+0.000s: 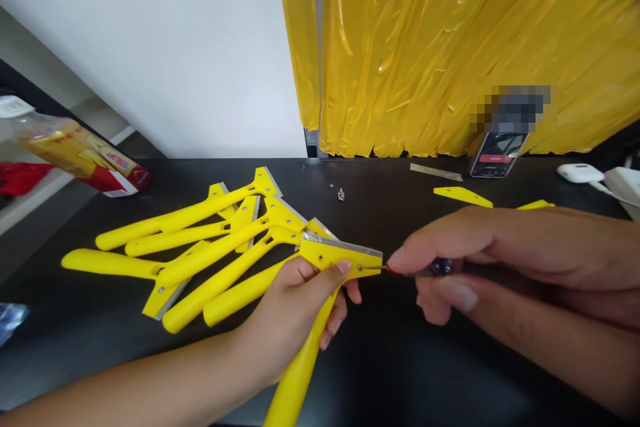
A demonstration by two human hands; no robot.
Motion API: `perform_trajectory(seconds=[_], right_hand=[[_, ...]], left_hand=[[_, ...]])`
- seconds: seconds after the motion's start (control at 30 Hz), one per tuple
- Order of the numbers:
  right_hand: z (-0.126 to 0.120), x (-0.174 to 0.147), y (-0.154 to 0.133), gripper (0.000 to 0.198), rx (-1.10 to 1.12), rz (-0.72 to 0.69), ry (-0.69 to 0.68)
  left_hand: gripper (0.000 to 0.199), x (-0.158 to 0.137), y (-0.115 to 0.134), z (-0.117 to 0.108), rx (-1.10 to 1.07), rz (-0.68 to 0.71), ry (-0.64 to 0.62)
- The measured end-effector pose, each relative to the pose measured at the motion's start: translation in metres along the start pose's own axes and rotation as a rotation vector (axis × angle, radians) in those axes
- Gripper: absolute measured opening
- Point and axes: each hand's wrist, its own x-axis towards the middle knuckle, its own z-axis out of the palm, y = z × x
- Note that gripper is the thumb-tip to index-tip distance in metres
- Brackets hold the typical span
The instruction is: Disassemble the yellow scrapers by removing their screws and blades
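Observation:
My left hand is closed around the neck of a yellow scraper, its thumb pressed on the head. A metal blade edge runs along the top of that head. In my right hand, a screwdriver is pinched between thumb and fingers, most of its handle hidden. The thin shaft reaches left, and its tip meets a screw at the right side of the scraper head. Another hole shows on the head's left side. Beside my left hand, several more yellow scrapers lie in an overlapping pile.
Small screws lie on the black table. Yellow plates rest at the right near a propped phone and a white charger. A bottle leans at the left. Yellow plastic sheeting hangs behind.

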Motion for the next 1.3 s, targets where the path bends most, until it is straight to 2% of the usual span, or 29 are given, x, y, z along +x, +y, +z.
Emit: perform_trajectory(seconds=[0.07,0.13,0.23,0.3,0.37,0.43,0.57,0.6,0.67,0.77,0.83,0.9,1.07,1.2,1.3], right_hand=[[0.002,-0.001,0.004,0.042,-0.008,0.082,0.001],[0.005,-0.001,0.008,0.026,0.012,0.124,0.078],[0.008,0.004,0.009,0.013,0.046,0.16,0.101],[0.006,0.009,0.008,0.006,0.18,0.218,0.056],[0.004,0.012,0.008,0.011,0.365,0.289,-0.042],[0.003,0.011,0.01,0.017,0.392,0.287,-0.089],[0.004,0.003,0.011,0.017,-0.088,0.043,0.072],[0.004,0.001,0.01,0.019,-0.168,-0.005,0.075],[0.002,0.0,0.004,0.025,-0.215,-0.036,-0.015],[-0.004,0.0,-0.003,0.03,-0.057,0.062,-0.156],[-0.007,0.0,-0.004,0.029,0.1,0.162,-0.171],[-0.006,0.0,-0.001,0.029,0.139,0.206,-0.142],[0.003,-0.002,0.006,0.025,-0.112,0.081,0.027],[-0.001,-0.001,0.001,0.015,0.041,0.152,-0.098],[-0.007,0.002,-0.003,0.015,0.123,0.108,-0.227]], left_hand=[[0.047,0.0,0.0,-0.001,0.001,-0.013,-0.01],[0.047,-0.001,0.0,-0.001,0.001,-0.027,-0.02],[0.044,-0.002,0.002,0.0,0.012,-0.028,-0.015],[0.043,-0.003,0.003,0.001,0.023,-0.024,-0.011],[0.043,-0.003,0.003,0.002,0.023,-0.021,-0.013],[0.044,-0.002,0.003,0.001,0.019,-0.026,-0.018],[0.045,0.0,0.0,-0.001,0.013,-0.031,-0.023],[0.045,0.0,0.0,-0.001,0.011,-0.031,-0.023],[0.046,0.0,0.0,-0.001,0.01,-0.028,-0.022],[0.048,-0.001,0.001,0.0,0.011,-0.024,-0.035],[0.049,-0.001,0.002,0.001,0.006,-0.029,-0.043],[0.049,-0.002,0.002,0.001,0.006,-0.038,-0.042],[0.045,0.0,0.002,0.001,0.008,-0.043,-0.034],[0.051,-0.001,0.003,0.001,0.008,-0.049,-0.034],[0.054,-0.002,0.003,0.001,-0.001,-0.036,-0.047]])
